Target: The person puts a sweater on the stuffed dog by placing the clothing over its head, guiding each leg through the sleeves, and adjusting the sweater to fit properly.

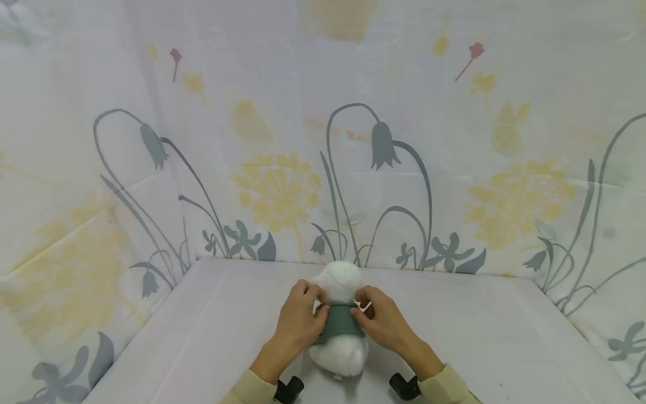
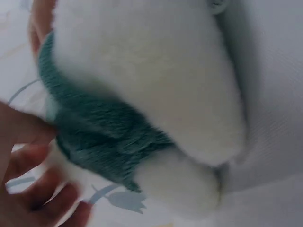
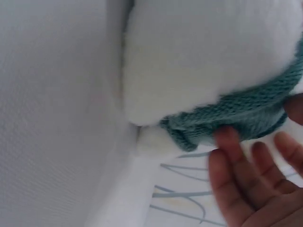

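A white plush toy lies on the table, its rounded white far end toward the back wall. Round its middle sits a green knitted garment. At the left side of the garment is my left hand, its thumb touching the knit and the other fingers loosely bent and apart. My right hand is at the opposite side, with thumb and fingertips at the garment's upper edge. In the right wrist view, one fingertip overlaps the knit, while the remaining fingers are spread.
A pale tabletop extends around the toy. Behind it hangs a white cloth printed with grey and yellow flowers. Dark wrist-camera parts show under both wrists, beside light yellow sleeves.
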A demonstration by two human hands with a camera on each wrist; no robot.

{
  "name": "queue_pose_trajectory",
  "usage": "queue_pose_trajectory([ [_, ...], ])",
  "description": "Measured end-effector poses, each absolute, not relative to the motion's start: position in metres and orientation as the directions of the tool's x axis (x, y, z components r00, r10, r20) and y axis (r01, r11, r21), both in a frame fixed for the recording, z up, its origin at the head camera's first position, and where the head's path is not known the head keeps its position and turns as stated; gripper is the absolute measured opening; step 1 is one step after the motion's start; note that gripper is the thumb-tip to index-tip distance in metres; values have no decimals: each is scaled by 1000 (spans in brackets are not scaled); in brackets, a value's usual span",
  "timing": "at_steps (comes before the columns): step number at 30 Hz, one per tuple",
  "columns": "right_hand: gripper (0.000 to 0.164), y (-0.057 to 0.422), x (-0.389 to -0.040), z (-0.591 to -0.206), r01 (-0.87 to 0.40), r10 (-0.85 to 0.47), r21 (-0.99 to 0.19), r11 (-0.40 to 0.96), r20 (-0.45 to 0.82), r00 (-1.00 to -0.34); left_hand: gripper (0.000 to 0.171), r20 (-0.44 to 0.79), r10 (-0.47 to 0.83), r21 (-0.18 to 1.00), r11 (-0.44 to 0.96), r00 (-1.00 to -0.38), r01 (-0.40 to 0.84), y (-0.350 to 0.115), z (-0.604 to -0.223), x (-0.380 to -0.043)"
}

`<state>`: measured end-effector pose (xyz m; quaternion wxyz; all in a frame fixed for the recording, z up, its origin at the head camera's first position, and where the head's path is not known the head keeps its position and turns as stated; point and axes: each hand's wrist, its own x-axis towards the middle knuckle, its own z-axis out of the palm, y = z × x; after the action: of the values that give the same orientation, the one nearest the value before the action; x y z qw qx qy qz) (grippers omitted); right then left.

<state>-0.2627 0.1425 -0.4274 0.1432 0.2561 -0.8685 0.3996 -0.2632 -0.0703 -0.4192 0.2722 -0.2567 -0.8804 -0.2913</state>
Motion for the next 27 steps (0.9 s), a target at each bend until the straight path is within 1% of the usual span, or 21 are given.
queue_pose_trajectory([
  [3, 31, 144, -256, -424, -486, -348, -648, 587, 340, -873, 21, 501, 383, 429, 669, -776, 607, -76, -415, -257],
  [6, 51, 145, -251, -420, -411, -376, -678, 610, 209, -903, 31, 373, 459, 481, 647, -806, 591, -81, -410, -255],
  [8, 65, 144, -248, -419, -368, -392, -698, 614, 135, -910, 40, 294, 482, 516, 647, -825, 562, -85, -408, -254],
  [10, 75, 144, -246, -417, -339, -407, -708, 620, 79, -910, 48, 229, 492, 551, 646, -840, 529, -88, -406, -254],
  [13, 83, 143, -244, -416, -308, -420, -715, 627, 23, -907, 55, 177, 495, 593, 636, -851, 493, -91, -407, -254],
  [16, 86, 143, -242, -417, -300, -427, -718, 629, 3, -904, 57, 180, 498, 610, 620, -848, 493, -91, -407, -255],
  [18, 87, 142, -242, -418, -306, -432, -723, 619, 13, -902, 57, 192, 501, 612, 611, -844, 502, -91, -408, -255],
  [23, 85, 140, -244, -421, -357, -441, -739, 572, 90, -893, 56, 275, 481, 567, 618, -833, 544, -84, -409, -253],
  [27, 82, 140, -245, -425, -398, -424, -728, 558, 162, -891, 56, 363, 402, 543, 642, -841, 541, -72, -415, -248],
])
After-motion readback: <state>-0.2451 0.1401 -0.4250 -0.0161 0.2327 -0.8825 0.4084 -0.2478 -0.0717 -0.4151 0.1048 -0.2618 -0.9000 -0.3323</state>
